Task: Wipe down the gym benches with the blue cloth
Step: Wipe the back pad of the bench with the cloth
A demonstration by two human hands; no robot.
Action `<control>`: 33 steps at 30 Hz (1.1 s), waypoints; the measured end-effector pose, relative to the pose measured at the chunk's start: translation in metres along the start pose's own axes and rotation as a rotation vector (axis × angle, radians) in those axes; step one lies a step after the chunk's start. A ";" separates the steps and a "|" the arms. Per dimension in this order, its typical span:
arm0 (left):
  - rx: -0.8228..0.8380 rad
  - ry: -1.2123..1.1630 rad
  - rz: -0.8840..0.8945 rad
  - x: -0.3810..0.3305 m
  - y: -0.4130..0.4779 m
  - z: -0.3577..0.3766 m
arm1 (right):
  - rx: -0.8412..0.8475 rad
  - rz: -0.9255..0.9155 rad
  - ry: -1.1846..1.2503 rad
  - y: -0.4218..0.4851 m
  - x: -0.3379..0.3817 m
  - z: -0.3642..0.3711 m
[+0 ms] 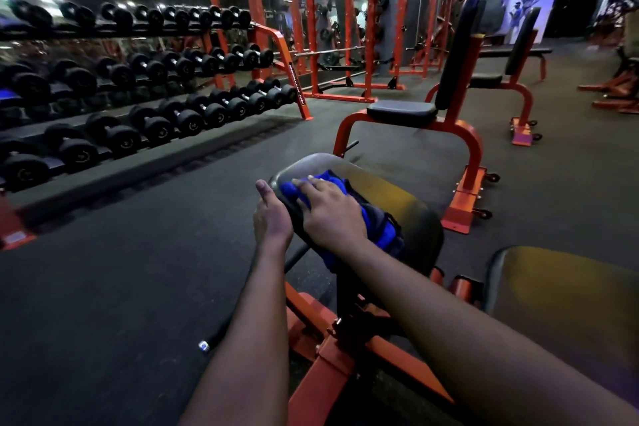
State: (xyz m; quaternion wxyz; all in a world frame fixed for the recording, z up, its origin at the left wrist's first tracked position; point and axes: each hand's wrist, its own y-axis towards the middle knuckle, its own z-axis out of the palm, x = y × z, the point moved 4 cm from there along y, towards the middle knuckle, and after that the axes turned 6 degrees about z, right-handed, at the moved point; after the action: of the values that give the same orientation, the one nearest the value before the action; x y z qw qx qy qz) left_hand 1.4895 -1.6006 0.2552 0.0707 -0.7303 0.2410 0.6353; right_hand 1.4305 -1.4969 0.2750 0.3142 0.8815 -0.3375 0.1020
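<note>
A: Head view. Where was the blue cloth [378, 230]?

B: Bunched on the near bench pad [411, 199], under the right hand [328, 209], which lay flat on it, fingers straight, pressing. The left hand [271, 218] sat against the pad's left edge, thumb up. Its fingers were hidden, so I could not tell grip from mere touch.

A: Advice for the stroke?

B: My judgement: spread the cloth wider, keep the palm flat, and work overlapping passes to the far rounded end, then the side edges. Steady the pad with the left. The next bench [401, 112] stood apart, neither hand on it.

A: Any writing?

B: White lettering ran down the dumbbell rack [301, 93] leg, too blurred to read. No other brand was legible.
</note>
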 end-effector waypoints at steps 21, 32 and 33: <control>-0.272 0.170 0.070 -0.015 -0.021 0.037 | -0.259 1.115 0.352 -0.061 -0.168 -0.037; -0.292 0.197 0.083 -0.015 -0.024 0.037 | -0.329 1.007 0.292 -0.100 -0.148 -0.022; -0.290 0.203 0.093 -0.016 -0.024 0.037 | -0.319 1.023 0.296 -0.095 -0.150 -0.023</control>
State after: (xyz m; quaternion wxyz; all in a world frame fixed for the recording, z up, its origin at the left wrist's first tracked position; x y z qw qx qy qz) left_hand 1.4660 -1.5601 0.2588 -0.0897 -0.7812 0.1861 0.5891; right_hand 1.3813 -1.3486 0.1882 0.3981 0.5232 -0.6860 0.3119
